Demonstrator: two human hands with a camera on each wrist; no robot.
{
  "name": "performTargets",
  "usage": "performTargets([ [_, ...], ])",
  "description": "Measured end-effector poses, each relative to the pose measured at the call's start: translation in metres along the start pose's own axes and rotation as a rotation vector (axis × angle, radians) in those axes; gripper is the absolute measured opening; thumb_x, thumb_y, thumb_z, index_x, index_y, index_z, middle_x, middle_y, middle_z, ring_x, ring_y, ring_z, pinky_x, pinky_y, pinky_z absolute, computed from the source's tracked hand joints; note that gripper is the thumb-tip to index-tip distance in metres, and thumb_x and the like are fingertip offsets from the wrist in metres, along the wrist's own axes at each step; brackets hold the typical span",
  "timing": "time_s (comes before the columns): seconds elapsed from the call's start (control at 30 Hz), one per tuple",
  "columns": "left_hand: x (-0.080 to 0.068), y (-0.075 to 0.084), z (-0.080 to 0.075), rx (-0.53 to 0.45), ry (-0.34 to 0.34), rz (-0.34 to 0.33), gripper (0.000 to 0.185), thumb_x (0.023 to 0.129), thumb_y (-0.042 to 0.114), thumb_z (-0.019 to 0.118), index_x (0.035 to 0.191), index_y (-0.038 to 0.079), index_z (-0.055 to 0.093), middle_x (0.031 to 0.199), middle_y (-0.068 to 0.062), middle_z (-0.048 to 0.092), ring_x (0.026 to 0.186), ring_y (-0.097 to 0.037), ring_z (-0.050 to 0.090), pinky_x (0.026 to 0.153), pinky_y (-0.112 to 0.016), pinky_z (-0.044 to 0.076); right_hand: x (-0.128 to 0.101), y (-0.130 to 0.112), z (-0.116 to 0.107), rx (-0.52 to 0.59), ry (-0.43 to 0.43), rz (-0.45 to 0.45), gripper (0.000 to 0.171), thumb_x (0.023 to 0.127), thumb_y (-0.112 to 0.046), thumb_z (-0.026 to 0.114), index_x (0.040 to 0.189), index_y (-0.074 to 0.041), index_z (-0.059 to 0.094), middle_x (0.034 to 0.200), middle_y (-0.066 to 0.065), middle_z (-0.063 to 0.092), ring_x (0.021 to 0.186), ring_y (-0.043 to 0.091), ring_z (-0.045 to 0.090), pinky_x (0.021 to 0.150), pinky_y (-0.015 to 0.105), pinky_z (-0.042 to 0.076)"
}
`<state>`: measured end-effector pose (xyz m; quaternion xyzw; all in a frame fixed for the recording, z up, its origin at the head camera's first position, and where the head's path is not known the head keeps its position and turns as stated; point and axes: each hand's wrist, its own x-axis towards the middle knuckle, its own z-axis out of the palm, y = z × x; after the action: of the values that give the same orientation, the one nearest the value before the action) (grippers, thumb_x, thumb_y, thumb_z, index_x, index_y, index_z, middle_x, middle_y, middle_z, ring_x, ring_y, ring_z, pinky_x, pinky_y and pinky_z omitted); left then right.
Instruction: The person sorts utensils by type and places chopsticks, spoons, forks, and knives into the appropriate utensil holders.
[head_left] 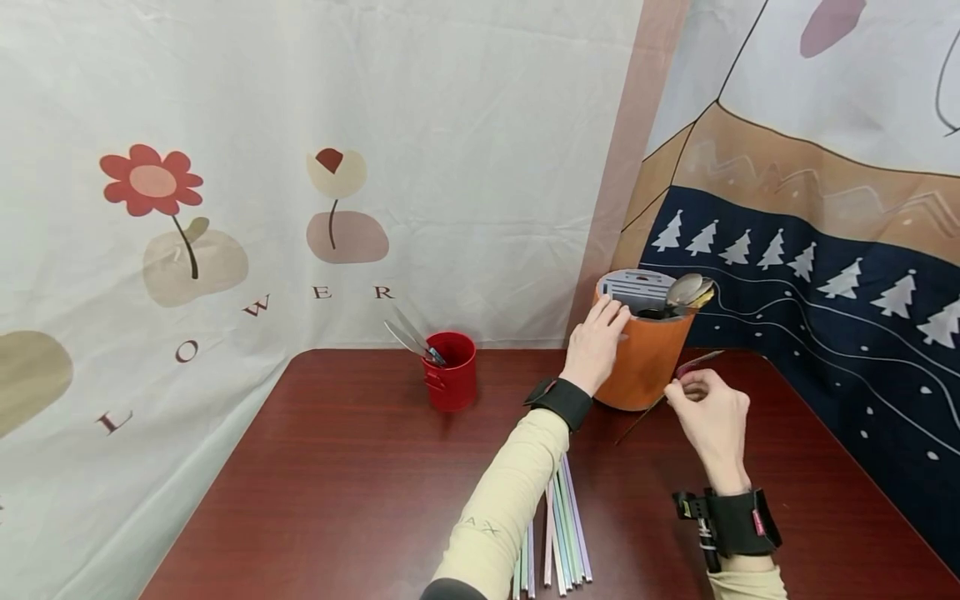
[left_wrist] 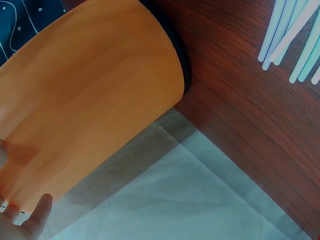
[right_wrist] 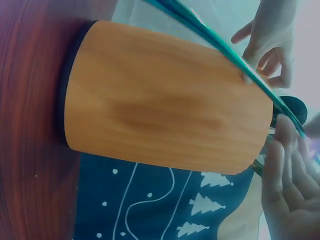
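- My left hand (head_left: 596, 343) rests, fingers straight, on the rim of the orange holder (head_left: 645, 367) at the table's (head_left: 337, 483) far right; spoons (head_left: 686, 292) stand inside.
- My right hand (head_left: 708, 417) pinches a thin stick (head_left: 693, 364) beside the holder; its lower end is hard to make out.
- The red cup (head_left: 452, 371) holds metal utensils (head_left: 411, 335).
- My left sleeve partly hides the straws (head_left: 566, 533).

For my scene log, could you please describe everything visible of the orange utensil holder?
The orange utensil holder is a round container with a matte orange wall, a dark base band and a grey slotted lid part at its top. It stands upright on the dark wooden table near the far right corner. Spoons stick out of its opening. The left hand rests on its rim and side; the right hand is just beside it.
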<state>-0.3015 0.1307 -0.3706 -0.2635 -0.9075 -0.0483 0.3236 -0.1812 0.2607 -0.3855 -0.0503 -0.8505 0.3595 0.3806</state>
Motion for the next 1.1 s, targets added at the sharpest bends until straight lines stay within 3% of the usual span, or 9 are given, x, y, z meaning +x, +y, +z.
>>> performTargets([
  [0.1,0.0,0.0,0.0,-0.004,-0.007,-0.003,0.037,0.095,0.028,0.057,0.132,0.027,0.052,0.137,0.011,0.051,0.138,-0.008,0.037,0.074,-0.02,0.053,0.0,-0.002,0.0,0.045,0.136,-0.01,0.012,0.081,-0.01,0.062,0.08,0.001,0.065,0.066,0.014,0.069,0.056,-0.027,0.041,0.057,0.002,0.035],
  [0.27,0.0,0.0,0.0,-0.012,-0.008,0.0,0.036,0.096,0.03,0.055,0.132,0.027,0.052,0.137,0.011,0.051,0.138,-0.008,0.037,0.074,-0.021,0.053,0.001,-0.006,0.0,0.142,0.309,-0.025,0.015,0.081,-0.01,0.061,0.081,0.004,0.066,0.065,-0.031,0.056,0.06,-0.026,0.045,0.06,0.002,0.036],
  [0.37,0.0,0.0,0.0,-0.012,-0.009,0.002,0.036,0.097,0.03,0.054,0.132,0.027,0.052,0.137,0.01,0.051,0.139,-0.008,0.037,0.074,-0.021,0.053,0.001,-0.008,0.0,0.189,0.409,-0.029,0.015,0.081,-0.008,0.063,0.081,0.006,0.066,0.069,-0.041,0.05,0.061,-0.025,0.047,0.061,0.004,0.036],
  [0.67,0.001,-0.001,0.001,-0.02,0.012,0.013,0.036,0.097,0.034,0.051,0.132,0.026,0.052,0.135,0.009,0.052,0.138,-0.009,0.038,0.074,-0.02,0.054,0.003,-0.015,-0.001,0.24,0.638,-0.028,0.021,0.081,-0.01,0.066,0.081,0.011,0.067,0.076,-0.035,0.055,0.067,-0.025,0.049,0.074,0.008,0.032],
  [0.9,0.001,-0.001,0.002,-0.031,0.018,0.011,0.036,0.096,0.034,0.053,0.131,0.026,0.053,0.135,0.009,0.052,0.138,-0.009,0.038,0.075,-0.021,0.054,0.004,-0.02,-0.002,0.25,0.724,-0.032,0.019,0.082,-0.014,0.065,0.081,0.004,0.073,0.073,-0.013,0.07,0.07,-0.022,0.055,0.082,0.014,0.034],
  [1.1,0.001,-0.001,0.002,-0.041,-0.001,0.006,0.035,0.097,0.033,0.052,0.131,0.026,0.053,0.135,0.01,0.052,0.138,-0.009,0.038,0.076,-0.022,0.054,0.004,-0.027,-0.004,0.259,0.803,-0.037,0.02,0.084,-0.013,0.065,0.073,-0.001,0.077,0.075,0.001,0.075,0.075,-0.017,0.058,0.072,0.009,0.035],
])
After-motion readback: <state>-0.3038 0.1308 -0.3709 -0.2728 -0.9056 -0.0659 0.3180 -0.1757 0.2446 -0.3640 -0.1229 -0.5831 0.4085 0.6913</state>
